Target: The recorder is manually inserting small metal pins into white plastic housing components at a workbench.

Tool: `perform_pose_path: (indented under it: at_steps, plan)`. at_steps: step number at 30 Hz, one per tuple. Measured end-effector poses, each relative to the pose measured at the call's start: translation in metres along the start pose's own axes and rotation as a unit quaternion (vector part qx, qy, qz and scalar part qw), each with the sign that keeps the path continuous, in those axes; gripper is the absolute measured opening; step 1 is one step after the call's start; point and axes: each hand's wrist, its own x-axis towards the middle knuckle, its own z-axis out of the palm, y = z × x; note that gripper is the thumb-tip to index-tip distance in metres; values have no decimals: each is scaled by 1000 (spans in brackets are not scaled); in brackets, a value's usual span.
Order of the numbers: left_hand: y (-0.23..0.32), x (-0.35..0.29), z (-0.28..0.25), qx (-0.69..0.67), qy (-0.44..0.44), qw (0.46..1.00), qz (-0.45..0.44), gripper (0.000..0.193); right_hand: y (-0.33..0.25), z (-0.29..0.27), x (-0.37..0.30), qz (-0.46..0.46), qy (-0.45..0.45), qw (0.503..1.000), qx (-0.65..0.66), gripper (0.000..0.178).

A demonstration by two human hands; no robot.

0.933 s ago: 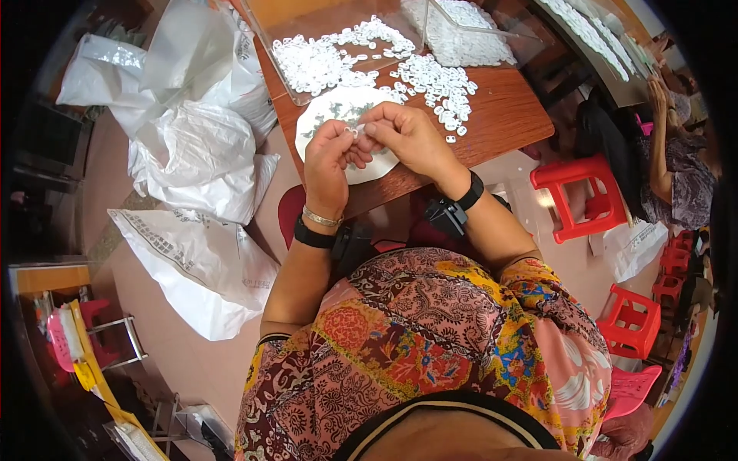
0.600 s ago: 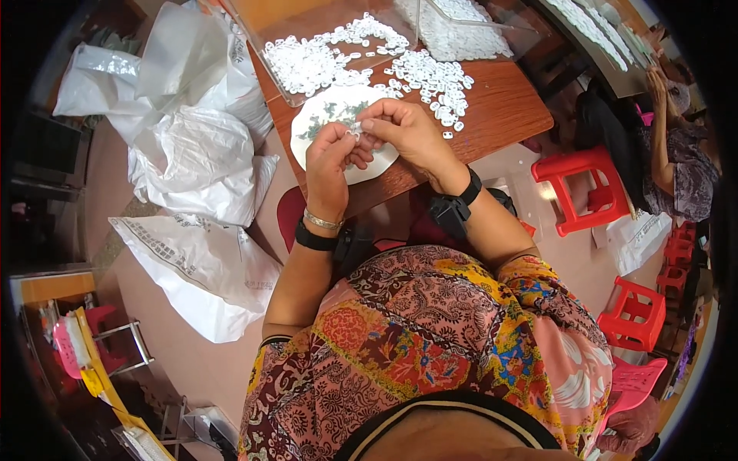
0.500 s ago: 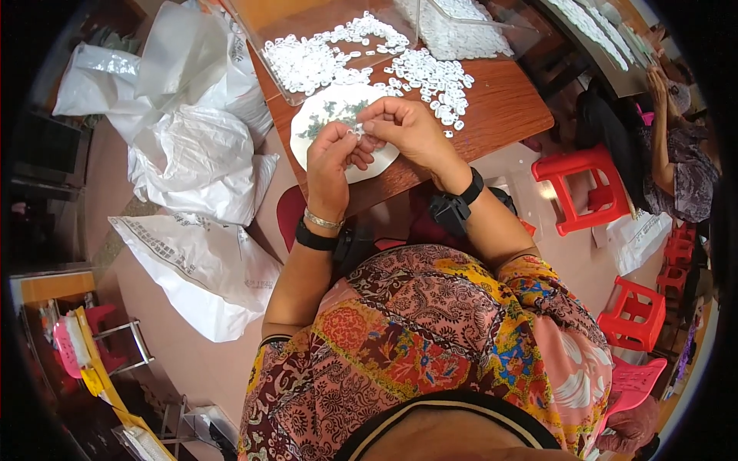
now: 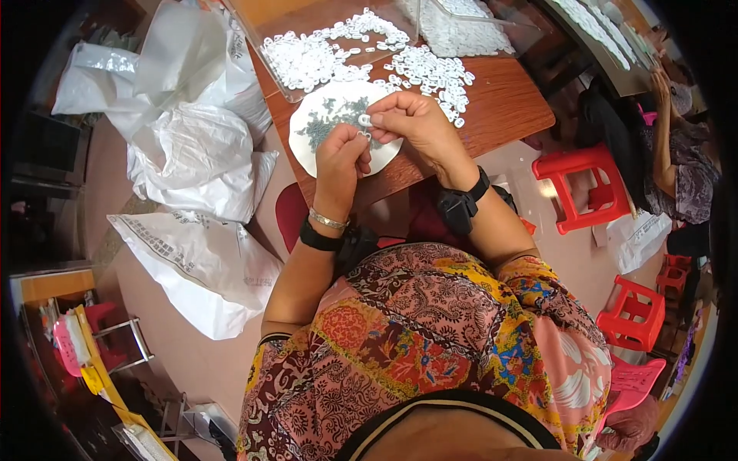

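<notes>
Over a round white plate (image 4: 306, 163), my two hands almost meet at the fingertips. My right hand (image 4: 421, 129) pinches a small white oval plastic piece (image 4: 364, 120) between thumb and finger. Just below it, my left hand (image 4: 338, 160) is closed on another small white piece (image 4: 364, 134), mostly covered by the fingers. Whether the two pieces touch, I cannot tell. Many tiny dark grey parts (image 4: 321, 129) lie scattered on the plate. Beyond it, loose white oval pieces (image 4: 434, 73) are spread over the brown table (image 4: 500, 107).
A clear tray of white pieces (image 4: 300, 63) and a clear bin (image 4: 469, 38) stand at the table's back. White sacks (image 4: 192, 161) crowd the floor at left. Red stools (image 4: 580, 188) stand at right, near another person's arm (image 4: 663, 138).
My hands have drawn slightly apart at the fingertips, the left turning its back upward. A white oval piece now shows clearly in my right fingers.
</notes>
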Motion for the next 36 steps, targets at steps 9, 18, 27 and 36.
perform_pose_path:
  at_steps: [9, 18, 27, 36]
  plan:
    - [-4, 1, -1, 45, 4, 999, 8, 15, 2, 2, -4, -52, -10, 998, -31, 15]
    - [-5, 0, -2, 68, 16, 997, 19, 16, 1, 6, -10, -83, -15, 987, -140, 16]
    - [-3, 0, -1, 31, 6, 1000, 0, 18, 6, 6, -13, -86, -38, 985, -145, 25]
    - [-9, -1, 1, 10, 9, 1000, -10, 21, -1, 8, -18, -93, -51, 969, -222, 26]
